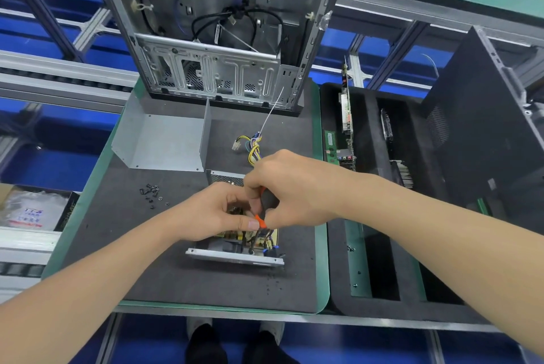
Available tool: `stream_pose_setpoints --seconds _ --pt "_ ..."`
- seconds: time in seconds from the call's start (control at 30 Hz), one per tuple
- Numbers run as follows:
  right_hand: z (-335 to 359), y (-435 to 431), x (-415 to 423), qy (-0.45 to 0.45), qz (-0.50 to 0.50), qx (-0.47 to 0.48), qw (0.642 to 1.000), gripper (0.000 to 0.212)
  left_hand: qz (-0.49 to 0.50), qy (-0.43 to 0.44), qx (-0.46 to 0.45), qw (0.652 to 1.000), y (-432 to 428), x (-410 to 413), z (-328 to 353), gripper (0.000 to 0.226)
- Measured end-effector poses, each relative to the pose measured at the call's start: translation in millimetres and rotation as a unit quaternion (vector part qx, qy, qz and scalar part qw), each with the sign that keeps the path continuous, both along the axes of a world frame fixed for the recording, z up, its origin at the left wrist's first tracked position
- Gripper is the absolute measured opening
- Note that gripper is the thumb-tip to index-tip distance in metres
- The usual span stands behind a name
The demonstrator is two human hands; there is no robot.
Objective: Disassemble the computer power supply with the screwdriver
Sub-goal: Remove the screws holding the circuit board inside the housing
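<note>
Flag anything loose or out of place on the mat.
Loose screws lie scattered on the mat left of the supply, uncontained; a white tie sticks out from the wires. No visible damage.

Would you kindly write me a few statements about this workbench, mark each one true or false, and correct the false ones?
1. The right hand grips the screwdriver. True.
2. The metal cover is fitted on the power supply. False: it lies apart on the mat, behind and to the left of the power supply.
3. Loose screws lie on the mat to the left of the power supply. True.
4. The computer case lies flat on the mat. False: it stands upright at the far end.
5. The left hand is well away from the power supply. False: it is over the power supply, thumb against the screwdriver.
</note>
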State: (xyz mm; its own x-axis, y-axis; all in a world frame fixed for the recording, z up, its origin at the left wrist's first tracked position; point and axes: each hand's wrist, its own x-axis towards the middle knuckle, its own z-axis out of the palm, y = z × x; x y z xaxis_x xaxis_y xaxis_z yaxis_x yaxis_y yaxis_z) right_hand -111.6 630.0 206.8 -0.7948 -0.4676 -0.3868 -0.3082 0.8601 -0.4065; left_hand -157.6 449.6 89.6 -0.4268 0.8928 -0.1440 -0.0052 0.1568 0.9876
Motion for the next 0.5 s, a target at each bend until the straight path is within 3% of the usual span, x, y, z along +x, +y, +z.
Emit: stream_pose_setpoints --seconds 0.13,0.5 --pt "0.1 -1.2 -0.6 0.000 0.008 0.004 1.000 0.010 0.002 -0.001 0.005 1.000 1.3 -1.0 1.1 0.035" --pt "-1.1 0.5 1.7 0.005 0.003 0.010 1.000 0.010 0.014 0.003 0.003 1.000 1.4 1.6 -3.2 0.024"
